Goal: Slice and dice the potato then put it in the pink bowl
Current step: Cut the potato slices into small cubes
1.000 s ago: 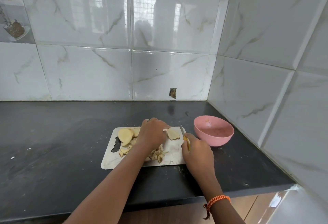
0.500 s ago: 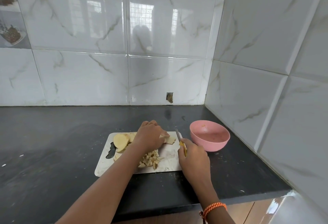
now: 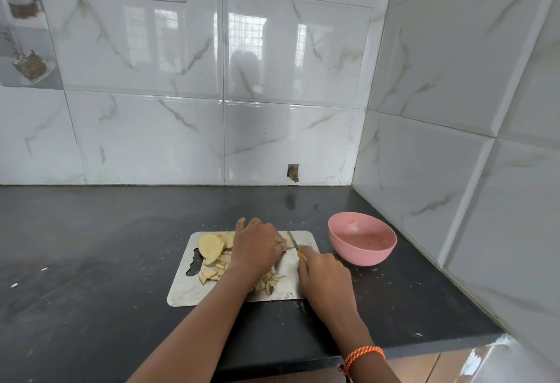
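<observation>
A steel cutting board [image 3: 188, 290] lies on the black counter. Potato slices [image 3: 210, 246] are stacked at its far left, and diced pieces [image 3: 271, 282] lie near its front. My left hand [image 3: 257, 246] curls over a potato slice [image 3: 289, 242] at the board's far side and holds it down. My right hand [image 3: 322, 273] grips a yellow-handled knife [image 3: 294, 244] with its blade beside my left fingers at that slice. The pink bowl [image 3: 362, 238] stands right of the board; I see no potato in it.
The black counter [image 3: 91, 261] ends in a tiled corner, with walls at the back and right close to the bowl. Its front edge runs below my forearms. Small white scraps dot the counter on the left.
The camera view has tilted upward, so the board sits lower in frame. My left hand stays on the slice. The knife has shifted closer to my left fingers.
</observation>
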{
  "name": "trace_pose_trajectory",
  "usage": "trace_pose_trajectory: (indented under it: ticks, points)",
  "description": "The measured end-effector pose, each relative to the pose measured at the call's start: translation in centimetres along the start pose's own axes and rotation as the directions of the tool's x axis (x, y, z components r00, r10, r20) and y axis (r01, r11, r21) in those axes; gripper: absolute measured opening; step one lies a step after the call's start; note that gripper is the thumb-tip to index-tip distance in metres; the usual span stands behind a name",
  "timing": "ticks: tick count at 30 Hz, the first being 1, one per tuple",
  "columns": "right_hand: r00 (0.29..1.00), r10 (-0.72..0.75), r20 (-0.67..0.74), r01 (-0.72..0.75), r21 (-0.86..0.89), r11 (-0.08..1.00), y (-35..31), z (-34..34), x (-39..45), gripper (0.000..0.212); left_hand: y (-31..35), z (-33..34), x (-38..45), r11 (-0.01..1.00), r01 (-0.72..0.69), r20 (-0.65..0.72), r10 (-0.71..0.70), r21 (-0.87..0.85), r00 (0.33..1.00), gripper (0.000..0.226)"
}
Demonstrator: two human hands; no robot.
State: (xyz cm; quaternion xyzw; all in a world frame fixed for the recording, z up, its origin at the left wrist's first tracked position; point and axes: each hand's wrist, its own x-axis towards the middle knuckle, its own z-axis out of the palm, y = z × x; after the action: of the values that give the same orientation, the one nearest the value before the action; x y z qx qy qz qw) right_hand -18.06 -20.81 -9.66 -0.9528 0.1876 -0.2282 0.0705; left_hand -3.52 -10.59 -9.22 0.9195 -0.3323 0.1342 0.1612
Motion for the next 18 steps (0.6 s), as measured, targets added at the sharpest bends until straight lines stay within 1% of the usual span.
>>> trace_pose_trajectory:
  ticks: [4,11,15,18]
  points:
    - [1.000,0.013,0.023,-0.013,-0.027,1.000,-0.3,0.0,0.3,0.025,-0.1,0.2,0.1,0.999,0.022,0.008,-0.022,-0.039,1.000,0.026]
    - [0.997,-0.019,0.080,0.023,-0.054,0.998,-1.0,-0.1,0.8,0.026,0.3,0.1,0.2,0.996,0.073,-0.012,-0.074,-0.050,0.997,0.023]
    - [0.996,0.000,0.091,0.003,-0.032,0.999,-1.3,-0.3,0.0,0.030,0.5,0.3,0.1,0.992,0.113,-0.016,-0.114,-0.050,0.993,0.025]
    - [0.998,0.004,0.070,-0.004,-0.005,1.000,-1.0,-0.8,-1.8,0.030,0.5,0.3,0.2,0.991,0.123,-0.023,-0.124,-0.045,0.992,0.026]
